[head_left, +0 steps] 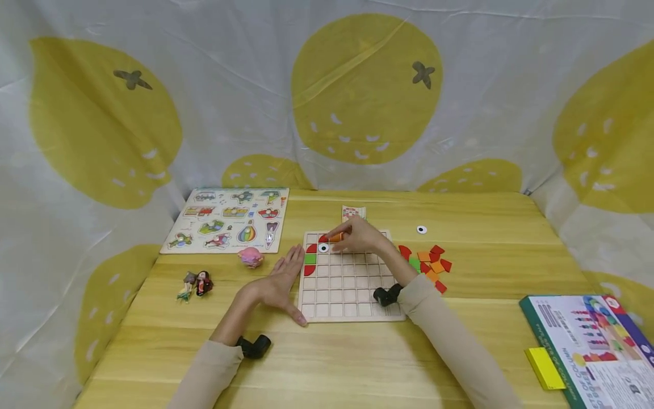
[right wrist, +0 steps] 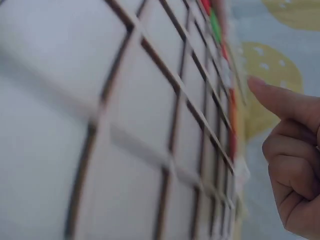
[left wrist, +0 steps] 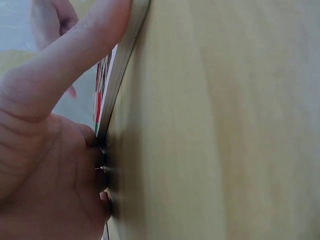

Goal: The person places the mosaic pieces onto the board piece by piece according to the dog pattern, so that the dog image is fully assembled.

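My right hand [head_left: 357, 236] is over the far left part of a pale wooden grid board [head_left: 342, 295]. One digit stretches toward the far row, beside an orange square [head_left: 335, 237] and a red rounded piece [head_left: 323, 239]; the right wrist view shows the other fingers [right wrist: 292, 175] curled, with no piece seen between them. A round eye piece [head_left: 323, 248] sits close by. Down the left column lie a green square [head_left: 310, 259] and a red rounded piece [head_left: 309, 270]. Against the board's left edge rests my left hand [head_left: 278, 287], fingers straight, thumb [left wrist: 75, 55] at the near corner.
Loose red, orange and green pieces [head_left: 431, 264] lie right of the board, with another eye piece [head_left: 421, 229] beyond. A patterned card [head_left: 353, 213] is behind it. To the left are a picture puzzle [head_left: 230, 221], a pink toy [head_left: 251, 257] and small figurines [head_left: 196, 284]; a box [head_left: 592, 346] lies right.
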`<state>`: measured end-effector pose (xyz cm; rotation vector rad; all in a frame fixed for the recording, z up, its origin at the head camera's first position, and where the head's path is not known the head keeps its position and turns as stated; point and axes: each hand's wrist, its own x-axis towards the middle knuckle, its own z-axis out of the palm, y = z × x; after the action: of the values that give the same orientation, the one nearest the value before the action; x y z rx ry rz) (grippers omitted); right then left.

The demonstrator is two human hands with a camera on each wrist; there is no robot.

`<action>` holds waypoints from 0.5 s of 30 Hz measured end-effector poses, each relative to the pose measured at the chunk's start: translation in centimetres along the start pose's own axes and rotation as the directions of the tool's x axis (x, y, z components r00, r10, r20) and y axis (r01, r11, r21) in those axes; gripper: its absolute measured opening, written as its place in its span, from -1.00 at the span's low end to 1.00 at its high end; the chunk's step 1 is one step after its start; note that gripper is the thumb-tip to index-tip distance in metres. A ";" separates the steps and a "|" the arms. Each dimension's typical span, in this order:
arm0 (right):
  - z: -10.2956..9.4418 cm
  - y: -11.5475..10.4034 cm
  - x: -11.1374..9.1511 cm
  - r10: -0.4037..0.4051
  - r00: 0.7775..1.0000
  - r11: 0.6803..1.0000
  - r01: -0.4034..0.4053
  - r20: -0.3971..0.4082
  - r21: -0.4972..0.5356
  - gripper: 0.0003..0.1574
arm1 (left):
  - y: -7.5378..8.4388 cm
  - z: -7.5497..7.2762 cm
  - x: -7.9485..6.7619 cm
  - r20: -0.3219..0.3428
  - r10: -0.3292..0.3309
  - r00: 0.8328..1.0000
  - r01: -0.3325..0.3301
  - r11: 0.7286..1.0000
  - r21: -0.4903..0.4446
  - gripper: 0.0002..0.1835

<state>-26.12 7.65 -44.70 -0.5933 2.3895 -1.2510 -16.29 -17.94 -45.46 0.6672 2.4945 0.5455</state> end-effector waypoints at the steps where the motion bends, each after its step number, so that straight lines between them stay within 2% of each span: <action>1: -0.9 0.3 -0.9 0.006 1.000 1.000 -0.006 -0.014 -0.009 -0.62 | 0.0 0.0 -0.1 -0.004 0.000 1.000 0.000 1.000 0.004 0.67; 5: -4.6 2.8 -5.1 0.110 0.986 0.994 -0.110 -0.126 0.002 -0.64 | -0.1 0.2 -0.2 -0.013 -0.002 1.000 0.002 1.000 0.005 0.68; 9: -7.2 5.8 -8.7 0.271 0.937 0.962 -0.273 -0.220 0.022 -0.69 | -0.1 0.2 -0.3 -0.013 0.001 1.000 -0.001 1.000 -0.002 0.68; 12: -7.9 7.1 -10.1 0.360 0.901 0.932 -0.358 -0.241 0.051 -0.67 | 0.0 0.2 -0.2 -0.015 0.011 1.000 -0.011 1.000 0.002 0.68; 15: -8.1 7.7 -10.5 0.393 0.888 0.919 -0.389 -0.237 0.066 -0.62 | 0.0 0.2 0.0 -0.015 0.016 1.000 -0.016 1.000 0.012 0.68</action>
<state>-22.89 22.60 -45.47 0.0642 2.5229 -1.2154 -16.19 -17.83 -45.64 0.6902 2.5106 0.5436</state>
